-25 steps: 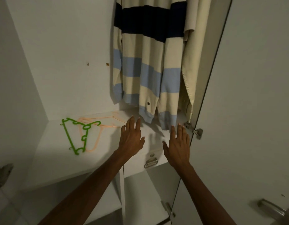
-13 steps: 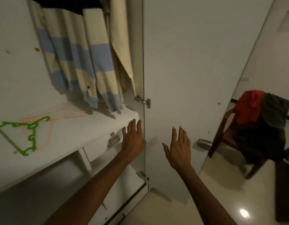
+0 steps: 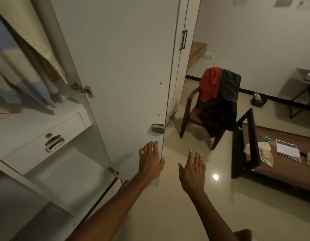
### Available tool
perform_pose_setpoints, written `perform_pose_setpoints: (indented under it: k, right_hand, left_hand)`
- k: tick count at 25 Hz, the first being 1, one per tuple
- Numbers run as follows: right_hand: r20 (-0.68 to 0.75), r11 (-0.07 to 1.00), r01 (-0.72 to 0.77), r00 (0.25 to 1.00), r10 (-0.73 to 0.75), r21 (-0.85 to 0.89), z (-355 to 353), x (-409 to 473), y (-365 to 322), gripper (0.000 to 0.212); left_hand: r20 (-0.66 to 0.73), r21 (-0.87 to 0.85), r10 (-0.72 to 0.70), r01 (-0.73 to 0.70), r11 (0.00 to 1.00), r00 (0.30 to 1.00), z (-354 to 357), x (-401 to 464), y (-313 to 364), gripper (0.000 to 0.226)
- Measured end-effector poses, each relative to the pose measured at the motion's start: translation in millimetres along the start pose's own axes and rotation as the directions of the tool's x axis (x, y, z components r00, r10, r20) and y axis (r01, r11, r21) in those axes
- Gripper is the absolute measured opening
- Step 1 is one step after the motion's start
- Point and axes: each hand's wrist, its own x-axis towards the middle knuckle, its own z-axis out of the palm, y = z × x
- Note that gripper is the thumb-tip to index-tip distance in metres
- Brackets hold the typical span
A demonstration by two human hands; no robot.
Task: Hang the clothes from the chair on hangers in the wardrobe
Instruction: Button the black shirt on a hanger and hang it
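Left hand [image 3: 150, 160]: fingers straight, empty, in front of the open wardrobe door's [image 3: 119, 66] lower edge.
Right hand [image 3: 193, 169]: fingers spread, empty, above the floor.
Clothes [image 3: 218, 94]: red and dark garments draped over the chair [image 3: 189, 117], well apart from both hands.

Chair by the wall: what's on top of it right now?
A red garment and a dark grey one hang over the chair back; black clothing fills the seat, covering most of it, so anything beneath is hidden.
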Motion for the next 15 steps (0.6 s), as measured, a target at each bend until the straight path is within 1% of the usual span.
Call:
perform_pose_setpoints:
  k: [4, 11, 15]
  right_hand:
    - [0.035, 0.999, -0.045, 0.998, 0.046, -0.016, -4, -2, 55, 0.076]
    - [0.063, 0.994, -0.106, 0.992, 0.108, -0.022, -7, 17, 142, 0.081]
    - [0.067, 0.990, -0.143, 0.987, 0.143, -0.015, -7, 55, 177, 0.081]
  left_hand:
    - [0.091, -0.020, 0.002, 0.000, 1.000, 0.996, 46, -5, 48, 0.072]
    - [0.136, -0.011, 0.028, -0.027, 1.000, 0.990, 89, 34, 122, 0.074]
    - [0.149, -0.032, 0.059, -0.055, 0.998, 0.987, 110, 73, 152, 0.074]
